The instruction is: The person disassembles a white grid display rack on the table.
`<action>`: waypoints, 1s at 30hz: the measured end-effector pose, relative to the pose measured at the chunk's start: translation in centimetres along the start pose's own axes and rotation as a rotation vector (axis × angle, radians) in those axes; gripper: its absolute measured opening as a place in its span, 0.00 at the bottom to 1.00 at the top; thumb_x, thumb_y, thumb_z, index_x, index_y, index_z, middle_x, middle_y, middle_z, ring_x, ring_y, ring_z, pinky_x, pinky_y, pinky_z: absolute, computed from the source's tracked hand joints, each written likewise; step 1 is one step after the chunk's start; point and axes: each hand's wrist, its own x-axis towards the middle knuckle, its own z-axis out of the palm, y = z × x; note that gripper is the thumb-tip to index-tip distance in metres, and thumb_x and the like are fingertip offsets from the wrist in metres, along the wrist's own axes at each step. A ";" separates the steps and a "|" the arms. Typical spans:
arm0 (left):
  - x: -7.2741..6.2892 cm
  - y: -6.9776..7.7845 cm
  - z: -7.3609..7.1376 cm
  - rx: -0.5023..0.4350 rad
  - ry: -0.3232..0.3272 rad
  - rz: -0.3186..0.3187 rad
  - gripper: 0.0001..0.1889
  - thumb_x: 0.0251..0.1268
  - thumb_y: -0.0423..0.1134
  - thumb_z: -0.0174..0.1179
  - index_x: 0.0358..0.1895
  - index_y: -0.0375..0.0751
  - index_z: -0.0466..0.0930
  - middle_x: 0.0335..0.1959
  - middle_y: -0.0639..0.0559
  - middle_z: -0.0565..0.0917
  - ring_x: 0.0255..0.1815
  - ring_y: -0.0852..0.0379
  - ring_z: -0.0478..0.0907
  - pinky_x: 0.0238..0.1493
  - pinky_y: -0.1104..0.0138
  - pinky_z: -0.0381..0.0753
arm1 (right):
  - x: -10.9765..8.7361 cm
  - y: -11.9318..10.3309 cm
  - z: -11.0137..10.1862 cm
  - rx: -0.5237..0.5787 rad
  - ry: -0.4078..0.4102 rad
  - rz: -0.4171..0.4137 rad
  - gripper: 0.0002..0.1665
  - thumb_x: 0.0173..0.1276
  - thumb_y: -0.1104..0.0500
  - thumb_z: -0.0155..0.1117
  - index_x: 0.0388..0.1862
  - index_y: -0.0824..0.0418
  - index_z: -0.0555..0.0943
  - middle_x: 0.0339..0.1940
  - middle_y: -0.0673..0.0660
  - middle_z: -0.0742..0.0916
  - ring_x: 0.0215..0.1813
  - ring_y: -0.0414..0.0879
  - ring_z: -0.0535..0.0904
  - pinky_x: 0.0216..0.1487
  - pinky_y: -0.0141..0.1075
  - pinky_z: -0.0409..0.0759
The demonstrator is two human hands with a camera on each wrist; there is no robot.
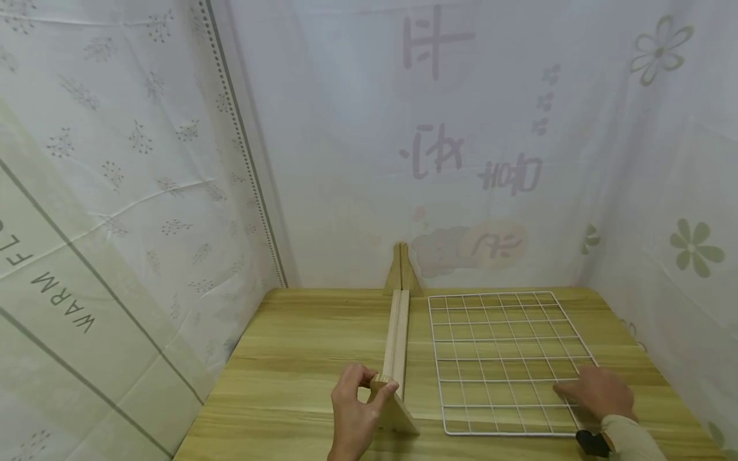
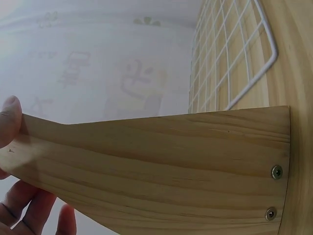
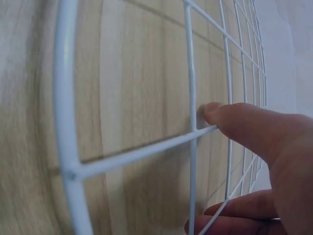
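Observation:
A wooden stand has a narrow grooved rail (image 1: pixel 395 333) between two upright end boards. My left hand (image 1: pixel 353 406) pinches the top of the near end board (image 1: pixel 398 416), thumb on one side and fingers on the other. The left wrist view shows this board (image 2: pixel 161 161) closely, with two metal screws near its base. To the stand's right, a white wire grid panel (image 1: pixel 507 435) lies at or just above the table. On its right edge my right hand (image 1: pixel 602 392) holds the panel; in the right wrist view the thumb (image 3: pixel 244 122) is over the wires and fingers reach beneath.
The wood-grain table (image 1: pixel 300 365) carries the stand and the panel. At the back edge stands the far end board (image 1: pixel 402 272), close to a printed curtain (image 1: pixel 346 160). More patterned fabric hangs along the left and right sides.

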 end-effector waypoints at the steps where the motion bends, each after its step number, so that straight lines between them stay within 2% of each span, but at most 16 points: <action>1: 0.0 0.1 0.1 -0.002 -0.005 -0.007 0.18 0.44 0.38 0.80 0.31 0.47 0.76 0.31 0.63 0.76 0.34 0.71 0.74 0.37 0.71 0.80 | 0.1 -0.1 0.1 -0.007 0.002 -0.009 0.34 0.54 0.31 0.72 0.24 0.62 0.75 0.22 0.58 0.78 0.27 0.50 0.73 0.22 0.44 0.73; 5: 0.0 0.4 0.2 -0.019 -0.026 -0.039 0.19 0.43 0.40 0.80 0.31 0.47 0.76 0.31 0.65 0.75 0.34 0.72 0.74 0.38 0.71 0.80 | 0.3 -0.4 0.4 -0.029 0.007 -0.036 0.35 0.54 0.31 0.72 0.26 0.63 0.77 0.23 0.60 0.80 0.27 0.51 0.75 0.22 0.45 0.74; 9: -0.1 0.6 0.2 -0.025 -0.034 -0.052 0.19 0.43 0.39 0.81 0.31 0.47 0.76 0.32 0.65 0.75 0.35 0.72 0.74 0.39 0.70 0.81 | 0.3 -0.9 0.5 -0.048 0.019 -0.043 0.34 0.54 0.32 0.72 0.23 0.62 0.76 0.22 0.60 0.79 0.26 0.51 0.75 0.20 0.44 0.74; 17: -0.2 0.6 0.5 -0.014 0.000 -0.021 0.18 0.42 0.38 0.81 0.30 0.46 0.77 0.30 0.64 0.75 0.34 0.72 0.74 0.37 0.71 0.81 | 0.0 -1.3 1.0 -0.072 0.043 -0.082 0.32 0.57 0.36 0.72 0.15 0.57 0.69 0.19 0.57 0.77 0.22 0.49 0.71 0.17 0.40 0.71; 22: -0.4 0.5 0.8 -0.010 -0.006 0.005 0.17 0.45 0.41 0.80 0.30 0.47 0.77 0.30 0.65 0.74 0.33 0.73 0.73 0.37 0.71 0.81 | -0.2 -1.2 1.2 -0.081 0.075 -0.090 0.33 0.57 0.38 0.72 0.13 0.56 0.65 0.17 0.55 0.74 0.19 0.46 0.68 0.16 0.38 0.67; 26: -0.3 0.5 1.0 -0.006 0.006 0.039 0.17 0.46 0.41 0.80 0.29 0.48 0.77 0.29 0.64 0.74 0.33 0.72 0.73 0.36 0.72 0.81 | -0.3 -1.3 1.3 -0.092 0.109 -0.106 0.33 0.58 0.40 0.73 0.12 0.55 0.64 0.14 0.53 0.72 0.18 0.45 0.66 0.14 0.36 0.64; 30: -0.2 0.5 0.8 -0.004 0.010 0.070 0.16 0.48 0.41 0.79 0.29 0.48 0.76 0.29 0.64 0.74 0.32 0.73 0.74 0.35 0.72 0.80 | -0.5 -1.4 1.2 -0.090 0.093 -0.095 0.32 0.58 0.39 0.72 0.14 0.56 0.65 0.16 0.54 0.72 0.19 0.46 0.68 0.15 0.37 0.66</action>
